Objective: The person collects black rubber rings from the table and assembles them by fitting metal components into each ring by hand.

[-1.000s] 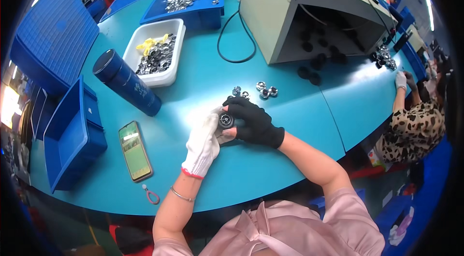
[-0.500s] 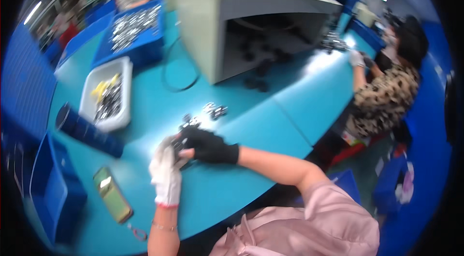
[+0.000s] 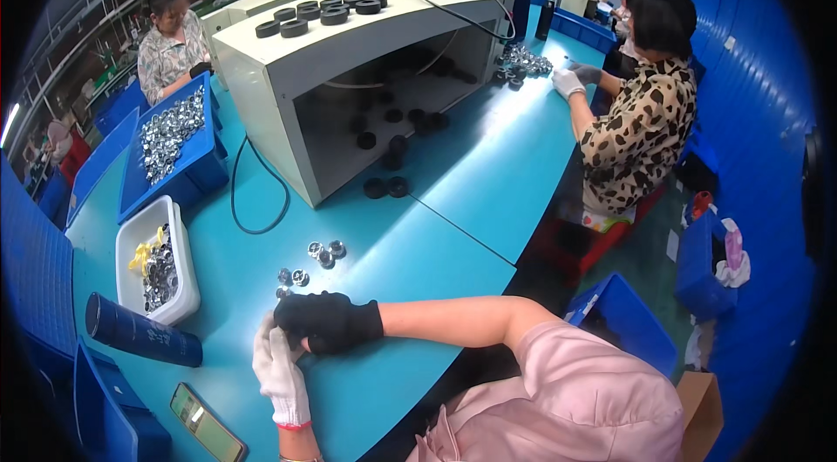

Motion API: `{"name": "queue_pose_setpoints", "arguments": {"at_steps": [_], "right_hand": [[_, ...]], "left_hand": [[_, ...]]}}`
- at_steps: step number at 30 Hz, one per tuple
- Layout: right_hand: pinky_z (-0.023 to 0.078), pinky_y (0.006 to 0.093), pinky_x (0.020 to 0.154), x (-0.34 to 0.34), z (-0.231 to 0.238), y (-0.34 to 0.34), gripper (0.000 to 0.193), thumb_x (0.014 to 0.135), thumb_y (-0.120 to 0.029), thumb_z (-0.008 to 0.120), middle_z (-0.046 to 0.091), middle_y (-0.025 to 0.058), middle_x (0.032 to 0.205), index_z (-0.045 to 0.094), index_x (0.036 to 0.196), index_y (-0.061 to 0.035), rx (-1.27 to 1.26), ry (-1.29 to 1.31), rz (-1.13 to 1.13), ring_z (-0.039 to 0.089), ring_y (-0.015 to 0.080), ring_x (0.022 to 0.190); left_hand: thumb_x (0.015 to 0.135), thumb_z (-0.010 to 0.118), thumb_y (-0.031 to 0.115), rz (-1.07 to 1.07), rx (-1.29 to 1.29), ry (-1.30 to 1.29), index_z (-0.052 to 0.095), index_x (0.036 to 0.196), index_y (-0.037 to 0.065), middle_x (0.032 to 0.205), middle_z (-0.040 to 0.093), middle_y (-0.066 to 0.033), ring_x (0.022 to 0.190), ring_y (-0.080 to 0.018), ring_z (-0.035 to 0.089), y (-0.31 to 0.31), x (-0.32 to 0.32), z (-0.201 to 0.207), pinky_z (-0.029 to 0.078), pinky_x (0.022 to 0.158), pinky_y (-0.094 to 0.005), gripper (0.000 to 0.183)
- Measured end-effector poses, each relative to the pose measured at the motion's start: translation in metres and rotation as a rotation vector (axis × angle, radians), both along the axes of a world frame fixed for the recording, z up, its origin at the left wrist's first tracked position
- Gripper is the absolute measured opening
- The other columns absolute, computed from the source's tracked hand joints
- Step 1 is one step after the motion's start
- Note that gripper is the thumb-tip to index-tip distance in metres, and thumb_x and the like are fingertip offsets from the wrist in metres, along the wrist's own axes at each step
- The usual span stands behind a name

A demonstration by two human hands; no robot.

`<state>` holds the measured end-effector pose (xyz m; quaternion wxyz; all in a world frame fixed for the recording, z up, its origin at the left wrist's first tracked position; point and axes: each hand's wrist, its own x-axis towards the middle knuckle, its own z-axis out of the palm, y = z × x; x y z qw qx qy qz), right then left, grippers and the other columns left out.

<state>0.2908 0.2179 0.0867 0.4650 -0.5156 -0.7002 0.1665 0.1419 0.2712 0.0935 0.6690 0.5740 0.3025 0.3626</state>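
Observation:
My left hand (image 3: pixel 281 375), in a white knit glove with a red cuff edge, is closed at the table's near left. Over its fingertips curls my right hand (image 3: pixel 333 322), in a black glove with a bare fingertip showing. The two meet, and whatever lies between them is hidden by the black glove. Just beyond the fingers are several small round shiny metal parts (image 3: pixel 326 257) on the turquoise table (image 3: pixel 397 266); one of them almost touches the black glove.
A beige open-fronted metal housing (image 3: pixel 253 105) bears black rings (image 3: pixel 334 16), with more inside. To the left stand a white tub (image 3: pixel 187 288), a blue bin (image 3: pixel 214 161) of metal parts, a dark blue cylinder (image 3: pixel 144 331) and a phone (image 3: pixel 207 423). Co-workers sit at right and far left.
The view has turned and sharpened, so the housing and tubs appear farther left. My hands stay together, the black glove now covering more of the white glove's fingertips.

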Motion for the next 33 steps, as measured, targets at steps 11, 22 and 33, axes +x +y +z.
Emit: {"name": "queue_pose_setpoints", "arguments": {"at_steps": [11,22,33], "right_hand": [[0.048,0.0422,0.064,-0.001,-0.018,0.013,0.028,0.072,-0.025,0.066,0.056,0.0097,0.089,0.055,0.093,-0.0106,0.22,-0.281,-0.033,0.059,0.0295,0.08],[0.049,0.034,0.079,0.0,0.008,0.001,0.042,0.077,-0.02,0.069,0.065,0.0094,0.099,0.057,0.115,-0.0074,-0.189,-0.056,-0.058,0.063,0.0282,0.091],[0.049,0.0369,0.073,0.0,0.016,-0.003,0.038,0.08,-0.032,0.065,0.062,0.0093,0.091,0.056,0.111,-0.0114,-0.275,-0.183,-0.056,0.063,0.028,0.085]], "left_hand": [[0.07,0.071,-0.003,-0.036,-0.036,0.132,0.053,0.119,0.005,0.099,0.062,-0.0161,0.084,-0.0231,0.065,0.013,-0.005,-0.01,0.054,0.071,-0.0325,0.053],[0.096,0.044,0.037,-0.195,-0.551,-0.108,0.049,0.118,0.0,0.093,0.06,-0.0123,0.078,-0.0226,0.064,0.008,-0.01,0.009,0.057,0.064,-0.0383,0.044],[0.094,0.049,0.034,-0.146,-0.431,-0.016,0.052,0.12,-0.002,0.091,0.062,-0.0112,0.076,-0.0206,0.063,0.0,-0.006,0.007,0.056,0.064,-0.035,0.044]]}}
